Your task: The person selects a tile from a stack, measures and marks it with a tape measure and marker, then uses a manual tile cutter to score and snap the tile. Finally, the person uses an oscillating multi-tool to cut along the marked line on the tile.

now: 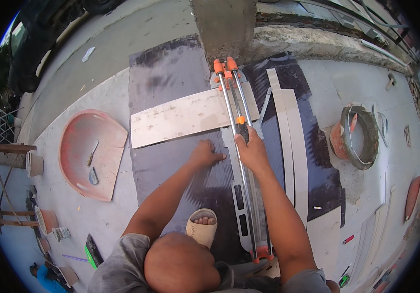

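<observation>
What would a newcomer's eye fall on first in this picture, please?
Probably the long, orange-ended tile cutter in the centre, with the right hand on its sliding handle. Next, perhaps, comes the pale plank lying crosswise beneath it. Then come the reddish basin on the left and the round bucket on the right.

Both bare forearms stretch from the near side toward the far. The left forearm [168, 193] slants rightward, its hand [205, 154] back-up, fingers loosely bent and thumb extended right, apart from them. The right forearm [285, 215] angles far and left, its hand [253, 149] farther right, fingers curled in a grip.
</observation>
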A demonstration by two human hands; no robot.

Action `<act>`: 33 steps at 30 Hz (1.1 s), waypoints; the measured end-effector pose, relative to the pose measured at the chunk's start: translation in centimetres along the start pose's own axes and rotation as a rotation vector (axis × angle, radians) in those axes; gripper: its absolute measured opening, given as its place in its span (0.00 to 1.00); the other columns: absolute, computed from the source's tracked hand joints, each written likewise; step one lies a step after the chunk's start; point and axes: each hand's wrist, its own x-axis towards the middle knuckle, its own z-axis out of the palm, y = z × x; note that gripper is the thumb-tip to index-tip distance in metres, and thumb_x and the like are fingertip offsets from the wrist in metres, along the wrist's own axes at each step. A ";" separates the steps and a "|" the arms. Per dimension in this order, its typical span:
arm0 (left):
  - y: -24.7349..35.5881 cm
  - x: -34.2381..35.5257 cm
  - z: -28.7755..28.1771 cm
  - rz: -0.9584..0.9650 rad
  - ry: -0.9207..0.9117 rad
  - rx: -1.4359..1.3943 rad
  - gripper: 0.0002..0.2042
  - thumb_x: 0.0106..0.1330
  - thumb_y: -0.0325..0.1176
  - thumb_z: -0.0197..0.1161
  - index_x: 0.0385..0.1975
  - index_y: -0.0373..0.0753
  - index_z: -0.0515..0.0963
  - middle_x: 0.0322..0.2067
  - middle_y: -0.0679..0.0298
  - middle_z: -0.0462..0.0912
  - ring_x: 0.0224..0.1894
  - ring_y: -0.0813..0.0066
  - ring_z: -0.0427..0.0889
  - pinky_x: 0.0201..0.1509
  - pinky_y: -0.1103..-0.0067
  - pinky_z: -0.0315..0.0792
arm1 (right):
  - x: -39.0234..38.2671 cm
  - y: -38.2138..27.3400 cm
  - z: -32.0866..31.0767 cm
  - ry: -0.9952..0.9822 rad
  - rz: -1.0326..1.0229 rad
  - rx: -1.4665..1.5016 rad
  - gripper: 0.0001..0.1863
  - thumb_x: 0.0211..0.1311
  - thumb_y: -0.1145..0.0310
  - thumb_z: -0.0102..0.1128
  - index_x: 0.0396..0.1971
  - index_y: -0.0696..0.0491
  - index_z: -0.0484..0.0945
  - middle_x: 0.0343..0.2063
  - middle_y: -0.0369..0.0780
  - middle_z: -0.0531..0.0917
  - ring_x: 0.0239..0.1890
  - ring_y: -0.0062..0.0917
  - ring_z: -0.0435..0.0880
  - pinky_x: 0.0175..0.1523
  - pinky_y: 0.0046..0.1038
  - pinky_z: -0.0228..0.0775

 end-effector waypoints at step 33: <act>-25.3 3.1 -9.9 -0.815 0.980 -0.764 0.39 0.53 0.48 0.70 0.53 0.18 0.67 0.55 0.34 0.69 0.58 0.41 0.72 0.62 0.60 0.69 | 2.5 -1.7 0.7 0.077 0.136 -0.237 0.26 0.65 0.54 0.52 0.38 0.67 0.79 0.33 0.59 0.83 0.40 0.54 0.83 0.48 0.44 0.74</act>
